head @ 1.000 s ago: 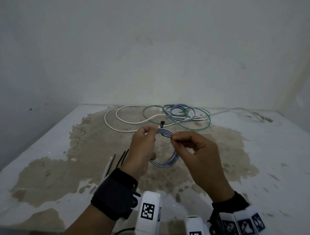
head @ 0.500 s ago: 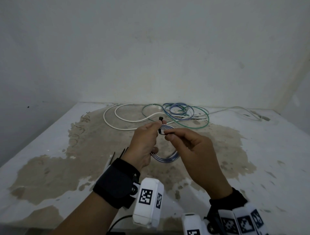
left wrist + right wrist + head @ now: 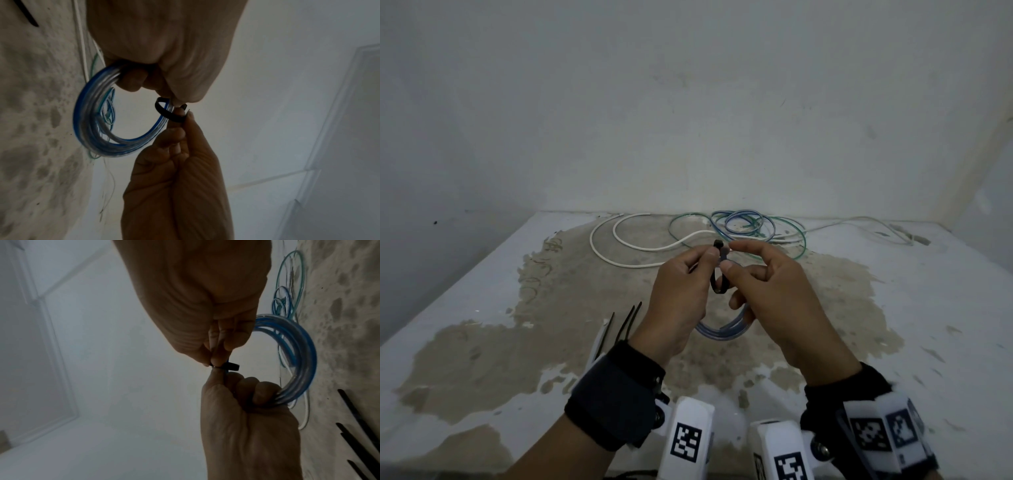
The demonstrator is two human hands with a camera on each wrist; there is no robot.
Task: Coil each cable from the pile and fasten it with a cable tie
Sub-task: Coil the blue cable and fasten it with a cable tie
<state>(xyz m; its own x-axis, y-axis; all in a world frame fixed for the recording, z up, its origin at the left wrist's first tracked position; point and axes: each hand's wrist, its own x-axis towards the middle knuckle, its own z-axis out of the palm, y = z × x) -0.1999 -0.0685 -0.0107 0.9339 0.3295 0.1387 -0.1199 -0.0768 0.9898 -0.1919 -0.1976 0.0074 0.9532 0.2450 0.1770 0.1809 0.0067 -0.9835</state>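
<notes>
The fastening step is in hand. Above the bench's middle, the left hand [image 3: 681, 291] curls round the coiled blue-and-clear cable [image 3: 96, 116] and pinches the black plastic cable tie [image 3: 164, 112] looped round it. The right hand [image 3: 774, 294] pinches the tie's tail. Next, I judge: thread the tail through the head and pull snug.

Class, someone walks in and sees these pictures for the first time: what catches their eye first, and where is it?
First, the blue coiled cable held up above the middle of the table, gripped by the left hand, while the right hand pinches the black cable tie looped round it. Behind them, the loose cables sprawl at the table's far edge; spare black ties lie near the left wrist.
</notes>
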